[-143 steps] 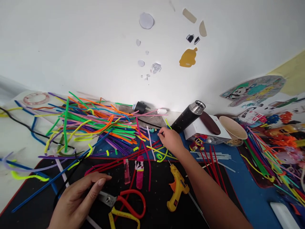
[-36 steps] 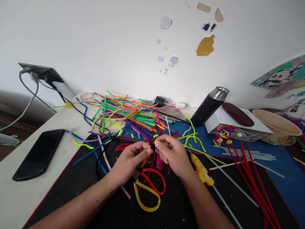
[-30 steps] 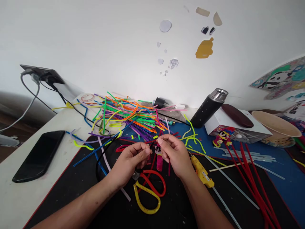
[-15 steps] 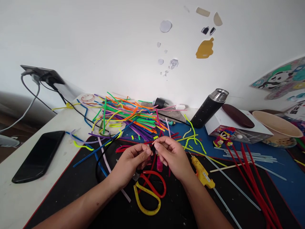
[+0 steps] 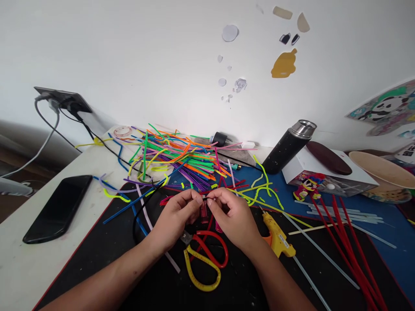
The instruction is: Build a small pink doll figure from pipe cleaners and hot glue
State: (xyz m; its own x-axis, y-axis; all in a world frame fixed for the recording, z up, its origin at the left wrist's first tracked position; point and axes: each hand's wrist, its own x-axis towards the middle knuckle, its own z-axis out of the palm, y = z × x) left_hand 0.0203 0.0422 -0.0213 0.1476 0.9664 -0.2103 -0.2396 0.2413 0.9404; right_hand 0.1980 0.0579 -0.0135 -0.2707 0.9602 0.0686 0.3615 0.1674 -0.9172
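Observation:
My left hand (image 5: 171, 220) and my right hand (image 5: 235, 216) meet over the black mat, thumb and fingers pinched on each. Between the fingertips runs a short, thin black piece (image 5: 205, 198), which looks like a bit of pipe cleaner; most of it is hidden. Scissors (image 5: 202, 288) with one yellow and one red handle lie just below the hands, blades partly covered by the left one. Behind the fingers are a dark red item (image 5: 204, 214) and a bright pink one, both partly hidden. A yellow glue gun (image 5: 279, 242) lies right of my right hand.
A heap of coloured pipe cleaners (image 5: 181, 157) spreads behind the hands. At left lies a black phone (image 5: 58, 209). On the right stand a black flask (image 5: 287, 149), a white box (image 5: 293, 166) and a small figure (image 5: 306, 188), with glue sticks (image 5: 350, 212) and red pipe cleaners (image 5: 356, 259) in front.
My fingertips have turned, so the black piece now lies more level between them. The whole view has shifted slightly, moving things a little to the right.

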